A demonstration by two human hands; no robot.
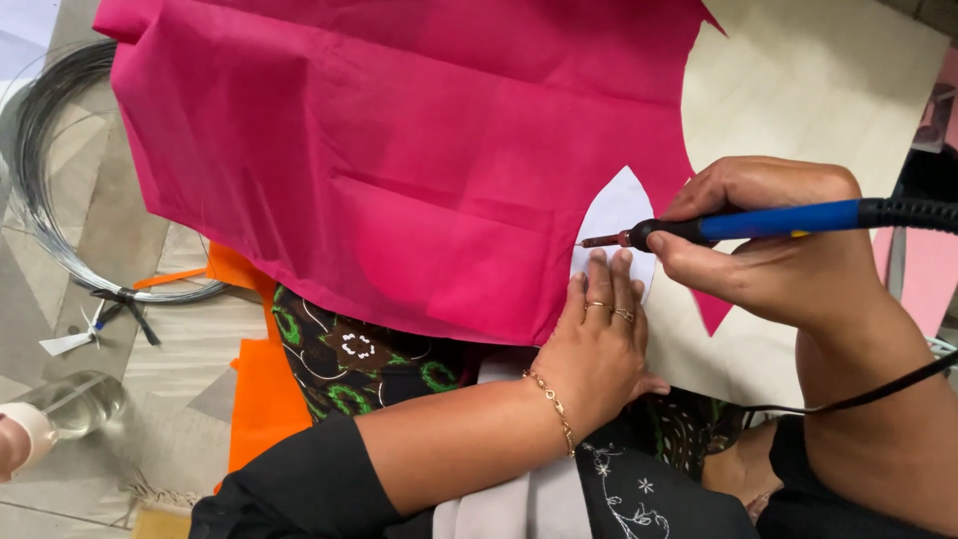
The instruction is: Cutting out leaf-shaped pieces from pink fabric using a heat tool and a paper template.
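A large sheet of pink fabric (399,150) lies spread over a pale wooden board (818,90). A white petal-shaped paper template (617,210) rests at the fabric's lower right edge. My left hand (596,339), wearing rings and a gold bracelet, presses flat on the template's lower part. My right hand (768,250) grips a blue-handled soldering iron (758,223), and the metal tip touches the fabric at the template's left edge. The tool's black cable trails off to the right.
A coil of grey wire (40,180) lies on the floor at left. Orange fabric (261,399) and a patterned dark cloth (349,359) show beneath the pink sheet. A clear glass bottle (70,404) lies at lower left.
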